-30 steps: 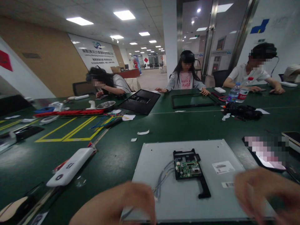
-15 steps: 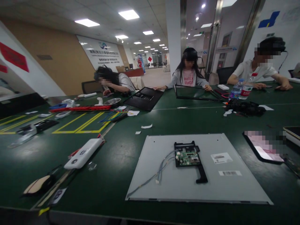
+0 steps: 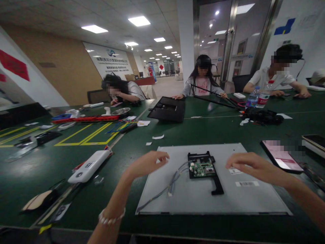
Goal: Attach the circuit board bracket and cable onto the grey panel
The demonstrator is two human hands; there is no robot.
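In the head view a grey display panel (image 3: 162, 203) lies flat on the green table, its back facing up. A green circuit board (image 3: 201, 169) in a black plastic bracket (image 3: 217, 186) sits on it, with thin grey cables (image 3: 175, 176) running toward the near left corner. My left hand (image 3: 148, 163) hovers over the panel's left edge, fingers loosely bent and apart, holding nothing. Above the right side my right hand (image 3: 255, 166) reaches inward, empty, with thumb and fingers apart. It partly covers a white label (image 3: 235, 171).
A phone (image 3: 281, 157) lies right of the panel. To the left are a white power bank (image 3: 88, 166) and a computer mouse (image 3: 38, 201). Across the table, one person touches a black panel (image 3: 166, 110) and a black frame (image 3: 213, 96). Bottles (image 3: 264, 96) stand at back right.
Both my hands have come into view over the grey panel. Across the table, the person's black panel has shifted right and turned, and the black frame has tilted.
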